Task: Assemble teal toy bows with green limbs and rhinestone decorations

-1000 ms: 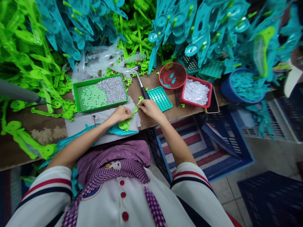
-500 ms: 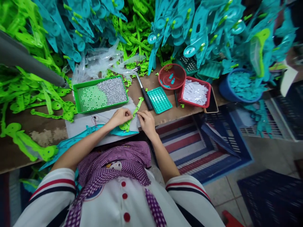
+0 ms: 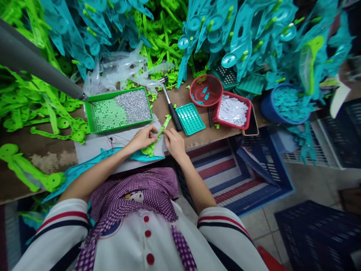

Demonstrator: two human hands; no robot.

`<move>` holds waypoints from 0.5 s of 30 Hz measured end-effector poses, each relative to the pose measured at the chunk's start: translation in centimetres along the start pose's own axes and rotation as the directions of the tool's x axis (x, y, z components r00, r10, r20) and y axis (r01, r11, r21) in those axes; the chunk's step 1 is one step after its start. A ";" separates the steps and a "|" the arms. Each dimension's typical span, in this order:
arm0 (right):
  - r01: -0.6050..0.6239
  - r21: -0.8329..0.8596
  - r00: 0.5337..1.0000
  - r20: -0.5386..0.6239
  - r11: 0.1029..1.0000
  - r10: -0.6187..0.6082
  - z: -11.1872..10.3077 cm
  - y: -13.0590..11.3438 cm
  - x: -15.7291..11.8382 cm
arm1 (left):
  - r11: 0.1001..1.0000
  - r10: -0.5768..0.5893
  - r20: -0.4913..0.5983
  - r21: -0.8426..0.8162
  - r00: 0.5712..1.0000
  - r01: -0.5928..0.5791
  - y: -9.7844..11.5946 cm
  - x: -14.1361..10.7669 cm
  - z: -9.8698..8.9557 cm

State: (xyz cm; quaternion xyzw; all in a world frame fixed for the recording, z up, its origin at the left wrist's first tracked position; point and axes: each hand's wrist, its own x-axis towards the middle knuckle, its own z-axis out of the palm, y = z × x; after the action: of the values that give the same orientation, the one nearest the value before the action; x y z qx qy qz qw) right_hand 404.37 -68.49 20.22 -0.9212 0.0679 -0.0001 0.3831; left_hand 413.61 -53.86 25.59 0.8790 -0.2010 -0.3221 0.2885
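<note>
A long lime-green plastic part [image 3: 148, 149] lies slantwise over a turquoise plastic part [image 3: 138, 155] on a pale grey sheet [image 3: 90, 145] at the table's front edge. My left hand [image 3: 143, 137] is closed, its fingertips pinching at the middle of the green part. From the other side my right hand [image 3: 175, 143] has thumb and forefinger pinched together against the green part's edge; whatever sits between them is too small to make out. Thin dark and red wires [image 3: 112, 142] lie left of my left hand.
Behind my hands stand a green tray [image 3: 120, 130] of small metal pieces, a hammer [image 3: 172, 111] and a teal ridged tray [image 3: 190, 118]. Red containers [image 3: 205, 90] and a blue bucket [image 3: 287, 113] are to the right. Turquoise and green parts pile up behind. A grey pole [image 3: 47, 64] slants in from the left.
The view has shifted slightly. My right hand's fingertips have moved a little up along the green part. My left hand stays at the same spot on it.
</note>
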 end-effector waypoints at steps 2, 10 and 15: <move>0.044 -0.012 0.999 0.021 0.999 -0.044 -0.2 0.1 -0.2 | 1.000 -0.009 -0.004 -0.003 1.000 0.009 0.0 0.0 0.1; -0.047 -0.015 0.999 0.003 0.999 0.047 0.1 -1.1 -1.0 | 0.998 -0.024 -0.005 0.051 1.000 0.025 0.2 -0.1 0.0; -0.151 -0.009 0.987 0.045 0.988 0.152 -0.1 -1.7 -0.3 | 0.999 0.010 0.044 0.053 0.999 -0.012 -0.1 -0.5 -0.5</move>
State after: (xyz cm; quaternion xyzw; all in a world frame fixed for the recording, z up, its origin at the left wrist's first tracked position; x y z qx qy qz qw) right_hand 404.26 -67.36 21.55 -0.9143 0.1290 0.0501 0.3807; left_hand 413.59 -53.32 26.13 0.8780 -0.2205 -0.3342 0.2624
